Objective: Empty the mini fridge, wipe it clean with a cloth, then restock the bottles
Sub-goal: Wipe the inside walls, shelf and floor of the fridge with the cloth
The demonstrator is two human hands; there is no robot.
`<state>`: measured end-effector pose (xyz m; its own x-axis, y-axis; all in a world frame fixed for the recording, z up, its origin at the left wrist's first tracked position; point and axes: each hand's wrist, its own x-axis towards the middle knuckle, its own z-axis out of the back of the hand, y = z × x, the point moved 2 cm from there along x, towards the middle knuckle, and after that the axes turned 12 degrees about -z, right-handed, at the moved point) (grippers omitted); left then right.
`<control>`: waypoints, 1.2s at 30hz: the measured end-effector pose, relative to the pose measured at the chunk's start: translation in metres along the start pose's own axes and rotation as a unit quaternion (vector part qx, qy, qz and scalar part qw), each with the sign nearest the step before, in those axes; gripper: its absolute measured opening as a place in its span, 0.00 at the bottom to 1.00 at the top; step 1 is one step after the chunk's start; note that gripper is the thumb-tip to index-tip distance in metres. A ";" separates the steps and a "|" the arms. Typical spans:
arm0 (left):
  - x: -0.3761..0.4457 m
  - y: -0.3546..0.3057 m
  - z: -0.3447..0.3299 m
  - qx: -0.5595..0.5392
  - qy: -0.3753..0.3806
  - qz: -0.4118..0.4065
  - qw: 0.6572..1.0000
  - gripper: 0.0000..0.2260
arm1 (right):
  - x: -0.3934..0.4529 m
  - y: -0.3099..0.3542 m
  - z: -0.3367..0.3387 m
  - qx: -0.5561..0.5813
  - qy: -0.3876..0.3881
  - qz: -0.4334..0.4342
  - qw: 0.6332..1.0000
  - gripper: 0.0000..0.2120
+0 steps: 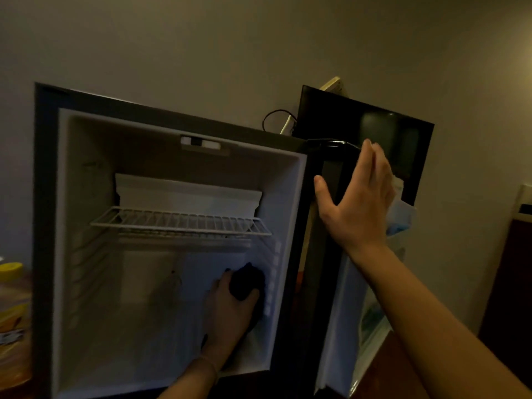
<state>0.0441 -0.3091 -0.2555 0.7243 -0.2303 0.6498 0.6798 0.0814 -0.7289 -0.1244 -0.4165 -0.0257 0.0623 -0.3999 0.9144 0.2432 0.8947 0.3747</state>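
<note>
The mini fridge stands open, its white inside holding no bottles. A wire shelf crosses the middle. My left hand is deep in the lower compartment and grips a dark cloth against the right inner wall. My right hand lies with straight fingers on the top edge of the open door, which swings out to the right. The door's inner shelves are partly hidden behind my right arm.
A yellow-capped bottle with a yellow label stands left of the fridge. A black cable and a wall socket sit behind the fridge top. Dark wooden furniture is at the far right.
</note>
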 end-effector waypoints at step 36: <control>0.164 -0.120 -0.017 -0.020 -0.093 -0.204 0.974 0.31 | 0.015 0.003 -0.017 0.248 0.019 -0.026 0.968 0.27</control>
<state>0.0797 -0.3732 -0.0648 0.4060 -0.0561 0.9122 0.9130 -0.0191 -0.4075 -0.1059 -0.4232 -0.0134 0.1012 -0.4451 0.8898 -0.2472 0.8551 0.4558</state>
